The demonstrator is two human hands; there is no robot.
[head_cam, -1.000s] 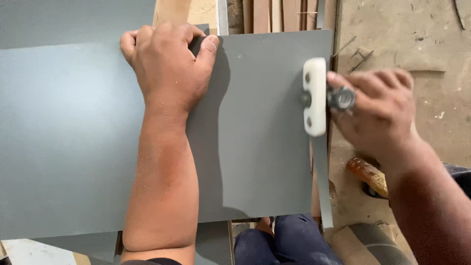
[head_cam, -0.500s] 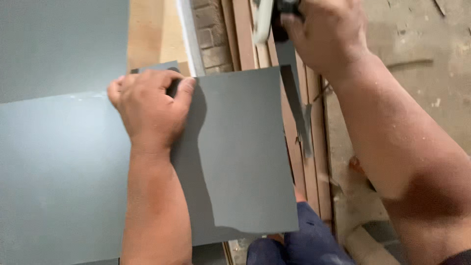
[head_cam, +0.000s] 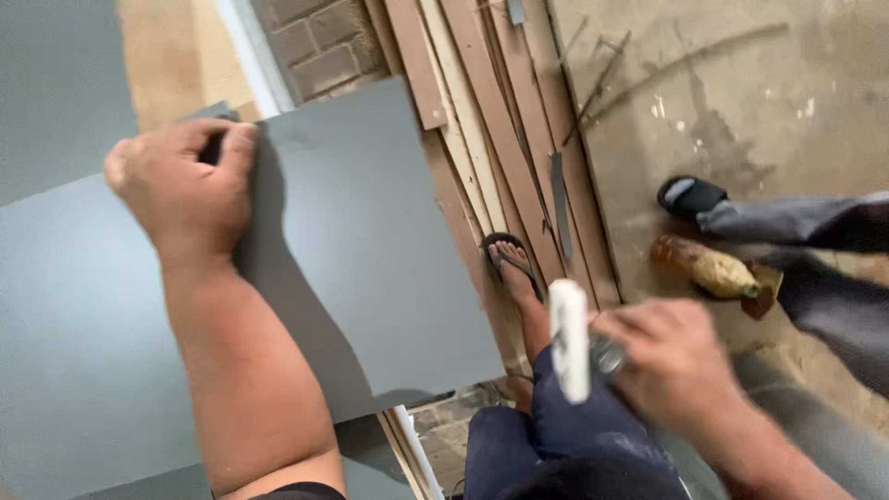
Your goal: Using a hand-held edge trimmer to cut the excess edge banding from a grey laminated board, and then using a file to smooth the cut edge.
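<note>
My left hand [head_cam: 185, 181] grips the far edge of a large grey board [head_cam: 370, 250], fingers curled over the edge, forearm lying across the panel. My right hand [head_cam: 671, 356] is off the board's right side, down near my knee, holding a small white hand tool [head_cam: 569, 340] with a metal knob. The board's right edge is free and nothing touches it. My foot in a sandal [head_cam: 512, 264] and my blue trouser leg [head_cam: 565, 444] show below the board's corner.
Wooden strips [head_cam: 482, 120] lie along a brick edge [head_cam: 315, 46] beyond the board. Another grey panel [head_cam: 56, 93] sits at the top left. On the concrete floor to the right stand another person's sandalled foot [head_cam: 690, 196] and trouser leg, beside a yellowish bottle-like object [head_cam: 708, 267].
My right hand with the white tool has come off the board: it swung up past the far edge, then down to my knee. The view tilted right; the left hand kept its grip.
</note>
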